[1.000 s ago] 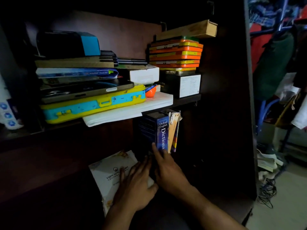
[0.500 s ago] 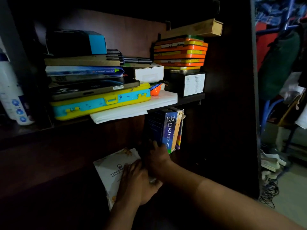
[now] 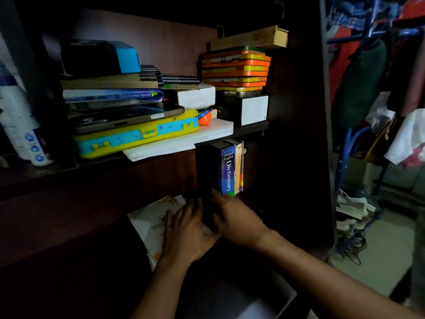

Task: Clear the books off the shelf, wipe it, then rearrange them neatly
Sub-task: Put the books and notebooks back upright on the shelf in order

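On the dark lower shelf a blue Oxford English Dictionary (image 3: 228, 171) stands upright, with a torn-spined book (image 3: 240, 166) against its right side and darker books to its left, barely visible. A white booklet (image 3: 151, 217) lies flat on the lower shelf to the left. My left hand (image 3: 186, 231) rests on that booklet with fingers spread. Beside it, my right hand (image 3: 236, 219) reaches forward, fingertips touching the foot of the dictionary. The dark gap between my hands hides whatever lies there.
The upper shelf holds a yellow-and-blue case (image 3: 138, 137) under a tablet (image 3: 124, 117), a white box (image 3: 195, 96), a black box (image 3: 243, 109) and an orange-yellow stack (image 3: 236, 70). A white bottle (image 3: 18, 125) stands far left. Clothes (image 3: 368, 88) hang at right, above books on the floor (image 3: 351, 208).
The dictionary and torn book leaned to the right a second ago and now stand straight. My right hand has stayed at their base; my left hand stayed on the booklet.
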Demonstrator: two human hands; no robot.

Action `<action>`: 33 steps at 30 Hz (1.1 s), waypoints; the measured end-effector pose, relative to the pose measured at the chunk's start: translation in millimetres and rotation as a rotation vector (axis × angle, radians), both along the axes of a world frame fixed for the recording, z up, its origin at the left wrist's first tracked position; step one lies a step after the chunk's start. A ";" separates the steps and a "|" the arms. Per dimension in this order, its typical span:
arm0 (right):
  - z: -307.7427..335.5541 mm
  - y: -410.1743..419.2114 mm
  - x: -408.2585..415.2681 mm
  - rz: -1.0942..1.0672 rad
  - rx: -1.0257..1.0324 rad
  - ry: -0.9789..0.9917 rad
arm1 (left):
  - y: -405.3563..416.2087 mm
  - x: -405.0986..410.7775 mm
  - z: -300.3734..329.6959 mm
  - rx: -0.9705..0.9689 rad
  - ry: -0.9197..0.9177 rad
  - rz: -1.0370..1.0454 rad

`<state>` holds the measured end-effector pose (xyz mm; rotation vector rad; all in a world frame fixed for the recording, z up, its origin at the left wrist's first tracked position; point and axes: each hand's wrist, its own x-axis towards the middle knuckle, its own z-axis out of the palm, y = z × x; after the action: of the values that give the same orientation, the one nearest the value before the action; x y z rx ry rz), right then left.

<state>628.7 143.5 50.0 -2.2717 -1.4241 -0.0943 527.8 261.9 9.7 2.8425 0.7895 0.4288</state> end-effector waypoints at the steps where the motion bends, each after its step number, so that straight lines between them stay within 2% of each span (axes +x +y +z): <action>1: 5.4 -15.0 -5.1 -0.023 0.036 0.050 | -6.2 -3.3 5.1 0.031 -0.022 0.009; 4: 23.0 -62.1 -18.2 -0.059 0.150 0.183 | -34.2 -13.6 27.6 0.042 -0.126 0.003; 9: 56.9 -167.5 -44.3 -0.121 0.296 0.202 | -145.3 -27.6 83.5 -0.353 -0.232 -0.232; 15: 93.5 -366.9 -92.9 -0.258 0.376 0.152 | -327.3 -39.3 121.0 -0.389 -0.220 -0.560; 21: 98.3 -576.2 -138.1 -0.551 0.395 0.120 | -519.1 -37.8 131.2 -0.328 -0.052 -1.005; 27: 62.9 -716.7 -160.0 -0.852 0.485 0.059 | -647.9 -47.8 119.7 -0.407 0.126 -1.214; 30: 24.5 -776.6 -170.8 -1.145 0.536 -0.022 | -687.5 -64.1 90.4 -0.459 0.327 -1.323; 33: -24.4 -813.4 -177.7 -1.422 0.385 0.098 | -714.9 -75.6 55.8 -0.402 0.503 -1.350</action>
<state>451.0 -669.9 25.5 -2.3903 0.4437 -0.5978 452.2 -453.0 65.5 2.3755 -0.9357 -0.5681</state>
